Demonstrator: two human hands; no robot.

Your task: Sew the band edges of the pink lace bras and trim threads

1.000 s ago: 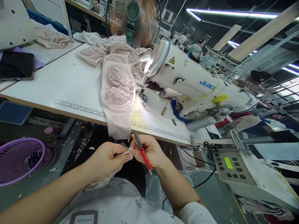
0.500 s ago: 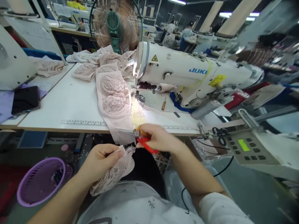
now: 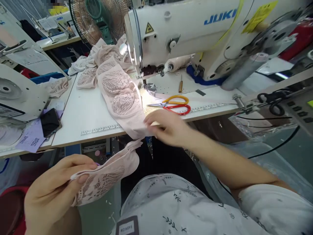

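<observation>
My left hand (image 3: 56, 189) is closed on a pale pink lace bra piece (image 3: 107, 178), pinching its edge between thumb and fingers at the lower left. My right hand (image 3: 170, 127) is slightly blurred at the table's front edge, fingers loosely bent and apart, with nothing visible in it. Its fingertips are beside the lower end of a pink lace bra (image 3: 122, 98) lying on the table; whether they touch it I cannot tell. Just beyond that hand lie scissors (image 3: 171, 105) with one orange and one red handle, blades pointing left.
A white sewing machine (image 3: 188, 29) stands behind the scissors, near a small wooden-handled screwdriver (image 3: 180, 85). More lace pieces (image 3: 107, 54) are heaped before a fan (image 3: 97, 19). A phone (image 3: 50, 122) lies at the left. A printed ruler (image 3: 100, 130) runs along the table edge (image 3: 88, 140).
My right hand has let go of the scissors, which now lie on the table. My left hand has moved left and down with the lace piece. The view has shifted closer to the machine.
</observation>
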